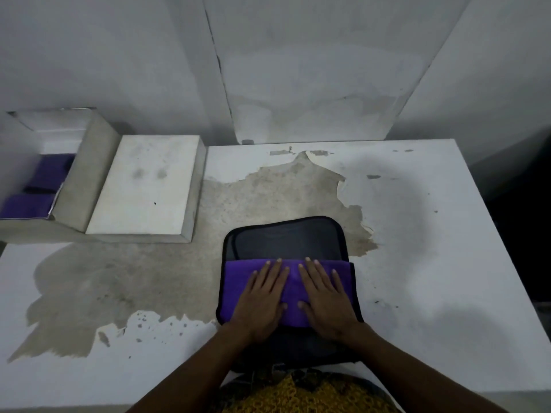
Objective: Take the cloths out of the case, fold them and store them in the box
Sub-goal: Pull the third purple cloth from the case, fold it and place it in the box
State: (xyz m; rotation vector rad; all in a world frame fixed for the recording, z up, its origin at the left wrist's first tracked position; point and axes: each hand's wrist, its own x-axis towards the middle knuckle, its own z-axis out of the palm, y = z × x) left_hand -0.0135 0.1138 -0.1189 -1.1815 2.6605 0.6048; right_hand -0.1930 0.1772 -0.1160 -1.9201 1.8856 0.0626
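Both hands, left hand (262, 302) and right hand (325, 302), lie flat with fingers spread on a folded purple cloth (238, 281), gripping nothing. It rests on the open black case (286, 239) on the bench (447, 234). Soft and light, probably best pinched at its corners; the white box (74, 186) at far left holds folded purple cloths (50, 171).

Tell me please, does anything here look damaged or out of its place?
Yes: the white table has lost its top coating in a large ragged patch, bare and stained, with curling edges. The wall behind is cracked and blotched. The purple cloth, black case and box look in order.
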